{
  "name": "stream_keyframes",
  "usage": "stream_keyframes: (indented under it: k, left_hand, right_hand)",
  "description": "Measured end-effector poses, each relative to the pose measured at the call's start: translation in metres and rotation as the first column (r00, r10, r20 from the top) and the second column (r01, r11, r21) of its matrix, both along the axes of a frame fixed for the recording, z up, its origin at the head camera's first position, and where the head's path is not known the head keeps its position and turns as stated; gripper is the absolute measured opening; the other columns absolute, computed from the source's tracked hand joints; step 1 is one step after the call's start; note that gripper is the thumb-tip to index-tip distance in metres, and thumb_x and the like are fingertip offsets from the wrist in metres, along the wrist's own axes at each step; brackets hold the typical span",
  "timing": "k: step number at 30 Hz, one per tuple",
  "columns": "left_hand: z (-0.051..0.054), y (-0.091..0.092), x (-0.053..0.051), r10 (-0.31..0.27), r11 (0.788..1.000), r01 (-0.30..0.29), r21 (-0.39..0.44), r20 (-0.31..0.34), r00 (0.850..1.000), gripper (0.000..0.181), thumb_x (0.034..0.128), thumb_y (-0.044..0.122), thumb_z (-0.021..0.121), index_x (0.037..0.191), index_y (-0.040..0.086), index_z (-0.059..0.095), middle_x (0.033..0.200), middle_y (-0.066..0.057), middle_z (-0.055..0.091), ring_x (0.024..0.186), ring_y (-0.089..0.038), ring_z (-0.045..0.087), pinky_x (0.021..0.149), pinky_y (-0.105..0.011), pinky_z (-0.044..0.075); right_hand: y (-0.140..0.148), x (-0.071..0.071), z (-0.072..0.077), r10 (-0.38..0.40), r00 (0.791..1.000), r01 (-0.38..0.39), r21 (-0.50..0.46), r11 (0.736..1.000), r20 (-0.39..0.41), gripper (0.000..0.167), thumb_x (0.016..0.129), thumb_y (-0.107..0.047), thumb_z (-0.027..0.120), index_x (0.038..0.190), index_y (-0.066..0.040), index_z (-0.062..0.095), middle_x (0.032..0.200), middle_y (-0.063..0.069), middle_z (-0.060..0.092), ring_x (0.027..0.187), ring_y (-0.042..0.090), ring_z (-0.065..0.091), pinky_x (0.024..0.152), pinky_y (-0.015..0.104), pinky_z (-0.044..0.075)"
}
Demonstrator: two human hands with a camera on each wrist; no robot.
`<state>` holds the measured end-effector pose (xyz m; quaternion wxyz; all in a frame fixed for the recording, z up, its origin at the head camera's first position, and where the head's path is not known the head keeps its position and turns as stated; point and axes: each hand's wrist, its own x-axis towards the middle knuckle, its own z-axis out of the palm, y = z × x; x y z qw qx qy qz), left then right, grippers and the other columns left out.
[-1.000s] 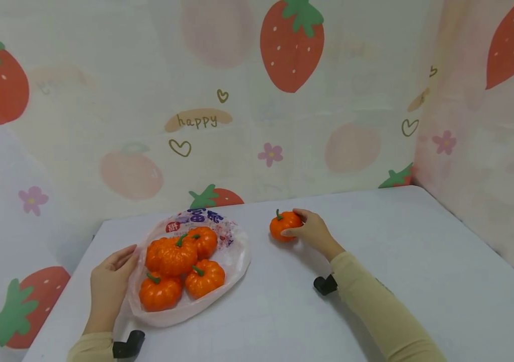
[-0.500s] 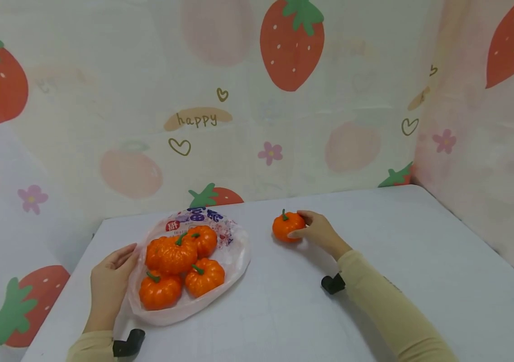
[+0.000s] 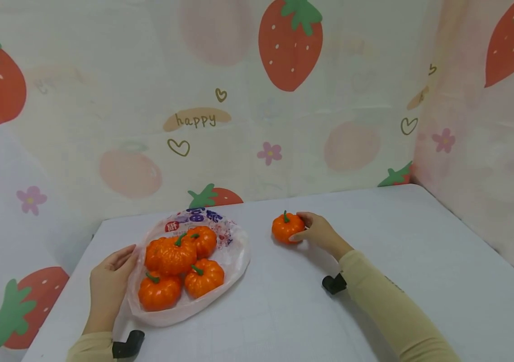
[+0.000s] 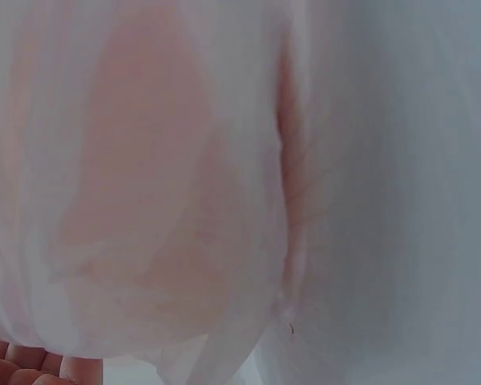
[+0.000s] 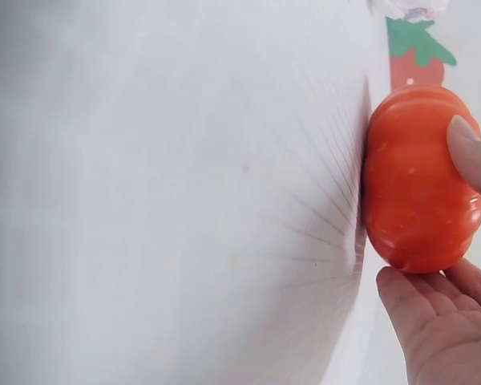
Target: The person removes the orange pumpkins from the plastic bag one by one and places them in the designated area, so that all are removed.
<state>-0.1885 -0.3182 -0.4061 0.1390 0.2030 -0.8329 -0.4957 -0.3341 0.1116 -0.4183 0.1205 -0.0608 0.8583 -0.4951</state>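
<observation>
In the head view, an orange pumpkin (image 3: 286, 229) with a green stem stands on the white table. My right hand (image 3: 322, 234) holds it from its right side, thumb in front and fingers behind; the right wrist view shows thumb and fingers around the same pumpkin (image 5: 421, 180). My left hand (image 3: 108, 284) pinches the left rim of a translucent plastic bag (image 3: 234, 266), which lies open with several orange pumpkins (image 3: 160, 291) inside. In the left wrist view the bag (image 4: 144, 200) covers much of the picture, with fingertips (image 4: 40, 367) at the lower left.
The white table (image 3: 275, 311) reaches back to a cloth backdrop (image 3: 293, 115) printed with strawberries, hearts and flowers. Black wrist pieces (image 3: 129, 344) are worn at both sleeves.
The right hand and its pumpkin have shifted slightly to the right over the last second, with almost no motion lately. The left hand and bag look the same.
</observation>
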Motion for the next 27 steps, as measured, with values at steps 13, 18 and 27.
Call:
stream_keyframes:
  k: [13,18,27]
  left_hand:
    - [-0.003,-0.002,0.001,0.004,1.000,-0.004,-0.001,-0.003,1.000,0.056,0.0992,0.050,0.052,0.143,0.016,0.055,0.142,-0.010,0.060,0.132,-0.021,0.054,0.099,-0.017,0.043]
    - [0.000,-0.002,0.002,0.020,1.000,-0.019,0.004,-0.021,1.000,0.053,0.0987,0.048,0.054,0.141,0.016,0.057,0.140,-0.012,0.060,0.120,-0.008,0.060,0.093,-0.009,0.046]
    - [0.002,-0.002,0.003,0.021,1.000,-0.020,0.023,-0.012,1.000,0.055,0.0987,0.050,0.053,0.142,0.016,0.056,0.142,-0.011,0.059,0.126,-0.015,0.058,0.094,-0.012,0.045]
  right_hand:
    - [0.002,0.019,0.005,-0.071,0.992,0.064,-0.068,0.996,-0.101,0.078,0.085,-0.020,0.078,0.151,-0.005,0.038,0.161,0.018,0.032,0.147,0.037,0.035,0.120,0.046,0.034]
    - [-0.002,0.040,0.011,-0.076,0.982,0.048,-0.155,0.987,-0.175,0.075,0.084,-0.019,0.080,0.148,-0.006,0.044,0.159,0.012,0.038,0.150,0.031,0.031,0.121,0.043,0.032]
    - [-0.021,0.068,0.020,0.007,0.989,-0.034,-0.180,0.983,-0.149,0.079,0.080,-0.029,0.084,0.147,-0.014,0.047,0.158,0.009,0.040,0.148,0.033,0.035,0.120,0.047,0.033]
